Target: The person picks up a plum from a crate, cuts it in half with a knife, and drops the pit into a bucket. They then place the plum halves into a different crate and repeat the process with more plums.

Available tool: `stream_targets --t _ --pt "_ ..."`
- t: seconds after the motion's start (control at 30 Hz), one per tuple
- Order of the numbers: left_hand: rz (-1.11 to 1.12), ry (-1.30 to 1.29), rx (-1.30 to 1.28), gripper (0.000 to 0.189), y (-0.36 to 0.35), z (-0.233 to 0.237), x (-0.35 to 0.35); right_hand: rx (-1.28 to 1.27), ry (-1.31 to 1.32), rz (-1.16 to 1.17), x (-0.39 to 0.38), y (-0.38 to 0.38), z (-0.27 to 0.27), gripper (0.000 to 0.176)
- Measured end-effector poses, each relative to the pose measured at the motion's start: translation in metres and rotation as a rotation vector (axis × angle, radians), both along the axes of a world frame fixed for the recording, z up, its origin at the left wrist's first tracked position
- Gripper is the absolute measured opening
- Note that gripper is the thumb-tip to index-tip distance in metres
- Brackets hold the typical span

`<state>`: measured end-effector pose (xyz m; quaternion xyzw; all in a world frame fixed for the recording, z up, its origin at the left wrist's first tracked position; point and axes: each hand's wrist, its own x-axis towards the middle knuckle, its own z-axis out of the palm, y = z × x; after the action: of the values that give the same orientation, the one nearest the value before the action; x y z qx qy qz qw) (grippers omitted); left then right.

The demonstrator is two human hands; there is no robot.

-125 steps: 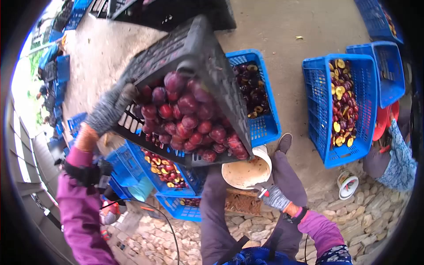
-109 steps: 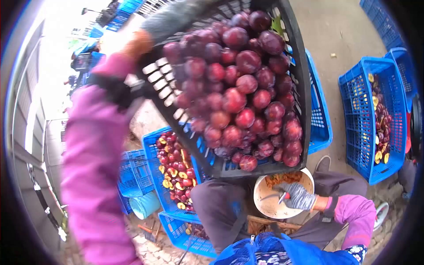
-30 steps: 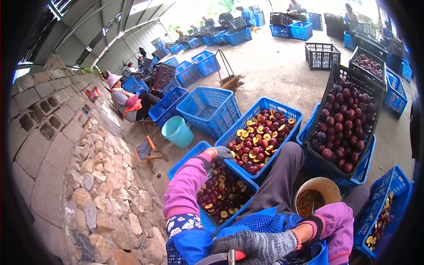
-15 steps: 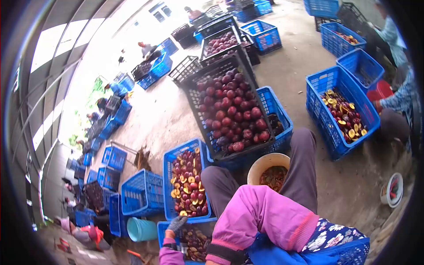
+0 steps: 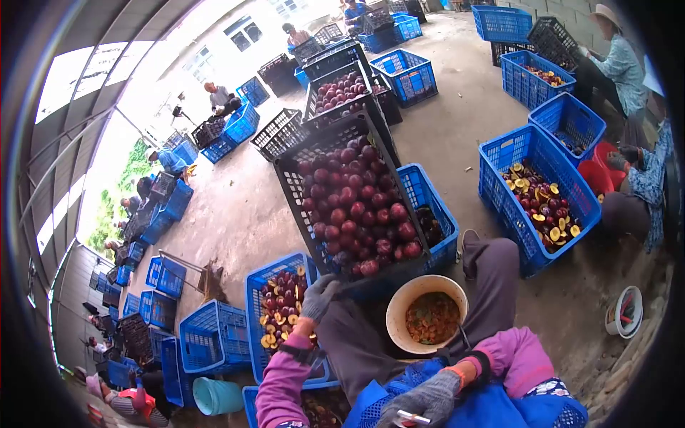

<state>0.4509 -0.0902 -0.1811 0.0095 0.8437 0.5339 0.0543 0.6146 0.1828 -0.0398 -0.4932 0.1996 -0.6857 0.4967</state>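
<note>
My left hand (image 5: 319, 298), in a grey glove, is at the near left corner of a black crate (image 5: 298, 207) heaped with whole dark red plums (image 5: 360, 203). Its fingers look extended, and just left of it lie halved plums (image 5: 275, 314) in a blue crate (image 5: 255, 303). Low in the view, my right hand (image 5: 422, 401), gloved too, is closed over my lap around a small knife (image 5: 412, 418); only a shiny piece of it shows. Between my legs stands a cream bucket (image 5: 394, 335) with wet reddish-brown scraps inside.
A blue crate of cut plums (image 5: 546, 203) stands at right, beside a co-worker's gloved hands (image 5: 624, 157) and red basins (image 5: 599, 175). A teal bucket (image 5: 217, 396) and blue crates (image 5: 207, 339) are on the left. Other people sit among crates farther back.
My left hand has moved up from the lower blue crate to the black crate's corner. My right forearm has swung back, bringing the gloved hand and knife into view. The camera view has shifted.
</note>
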Motion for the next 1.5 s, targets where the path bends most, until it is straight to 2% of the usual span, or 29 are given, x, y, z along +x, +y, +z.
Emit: stream_targets --t 0.03,0.07,0.1,0.13,0.17,0.2,0.23,0.27,0.33,0.4,0.5,0.63,0.7,0.73,0.8,0.83,0.87,0.93,1.0,1.07,1.13,1.17,1.2,1.27,1.33,1.37,1.4,1.47,1.5 --pt "-0.071 0.111 -0.183 0.031 0.011 0.0 -0.02 -0.04 0.036 -0.013 -0.015 -0.003 -0.012 0.022" --pt "-0.072 0.107 -0.175 0.031 0.015 -0.007 -0.041 0.053 0.0 -0.131 -0.03 0.001 -0.028 0.029" --pt "-0.041 0.107 -0.213 0.038 0.016 -0.019 -0.062 0.085 -0.152 -0.249 -0.048 0.006 -0.029 0.025" --pt "-0.009 0.105 -0.251 0.046 0.02 -0.026 -0.079 0.314 -0.383 -0.349 -0.059 0.014 -0.038 0.025" --pt "-0.006 0.096 -0.242 0.046 0.027 -0.026 -0.092 0.408 -0.569 -0.519 -0.066 0.016 -0.044 0.026" --pt "0.028 0.245 -0.458 0.052 0.035 -0.025 -0.105 0.555 -0.54 -0.685 -0.084 0.026 -0.047 0.027" --pt "0.059 0.394 -0.675 0.058 0.042 -0.023 -0.117 0.619 -0.505 -0.743 -0.096 0.036 -0.065 0.027" --pt "0.053 0.38 -0.673 0.058 0.051 -0.02 -0.125 0.686 -0.535 -0.881 -0.106 0.036 -0.064 0.025" --pt "0.067 0.282 -0.78 0.066 0.073 -0.019 -0.131 0.641 -0.662 -1.012 -0.121 0.043 -0.099 0.023" --pt "0.065 0.164 -0.786 0.064 0.082 -0.027 -0.137 0.67 -0.7 -1.079 -0.129 0.05 -0.113 0.024" --pt "0.129 0.394 -0.967 0.058 0.078 -0.048 -0.148 0.732 -0.697 -1.187 -0.134 0.054 -0.138 0.026" --pt "0.111 0.337 -0.891 0.052 0.069 -0.046 -0.15 0.799 -0.725 -1.171 -0.13 0.052 -0.166 0.027" --pt "0.071 0.244 -0.493 0.043 0.059 -0.044 -0.149 0.804 -0.772 -1.132 -0.127 0.051 -0.176 0.027" --pt "0.077 0.243 -0.492 0.043 0.057 -0.046 -0.143 0.805 -0.825 -1.09 -0.125 0.05 -0.18 0.027" --pt "0.061 -0.166 0.689 0.036 0.052 -0.053 -0.122 0.742 -0.91 -1.031 -0.121 0.045 -0.183 0.027" --pt "0.06 -0.196 0.807 0.028 0.054 -0.045 -0.103 0.68 -0.99 -0.979 -0.119 0.043 -0.185 0.027" --pt "0.072 -0.192 0.811 0.028 0.055 -0.045 -0.085 0.689 -0.983 -0.969 -0.118 0.039 -0.187 0.027" --pt "0.134 -0.453 1.112 0.029 0.058 -0.052 -0.046 0.659 -0.898 -0.986 -0.111 0.028 -0.189 0.028" --pt "0.1 -0.518 1.234 0.03 0.058 -0.061 -0.015 0.697 -0.866 -1.013 -0.107 0.017 -0.179 0.029" --pt "0.066 -0.586 1.351 0.032 0.064 -0.051 0.01 0.783 -0.527 -0.989 -0.106 0.011 -0.162 0.037" --pt "0.184 -0.625 1.323 0.034 0.073 -0.03 0.03 0.832 -0.486 -1.014 -0.103 -0.003 -0.157 0.034" --pt "0.126 -0.588 1.452 0.038 0.073 -0.041 0.036 0.89 -0.454 -1.007 -0.102 -0.008 -0.15 0.032" --pt "0.134 -0.591 1.458 0.038 0.074 -0.049 0.042 0.947 -0.421 -1.001 -0.1 -0.011 -0.147 0.031" --pt "0.179 -0.586 1.467 0.039 0.075 -0.062 0.051 0.895 -0.411 -1.058 -0.097 -0.016 -0.159 0.027" --pt "0.152 -0.584 1.506 0.038 0.076 -0.068 0.059 0.92 -0.261 -1.118 -0.094 -0.017 -0.159 0.024" --pt "0.19 -0.571 1.52 0.038 0.079 -0.067 0.063 0.987 -0.29 -1.095 -0.092 -0.02 -0.158 0.024" --pt "0.228 -0.558 1.532 0.038 0.081 -0.067 0.066 0.992 -0.294 -1.094 -0.09 -0.021 -0.187 0.024" --pt "0.233 -0.628 1.579 0.039 0.08 -0.073 0.069 0.882 0.961 -1.566 -0.097 -0.037 -0.19 0.022" --pt "0.235 -0.693 1.624 0.039 0.08 -0.076 0.07 1.193 0.247 -1.207 -0.088 -0.026 -0.186 0.02"
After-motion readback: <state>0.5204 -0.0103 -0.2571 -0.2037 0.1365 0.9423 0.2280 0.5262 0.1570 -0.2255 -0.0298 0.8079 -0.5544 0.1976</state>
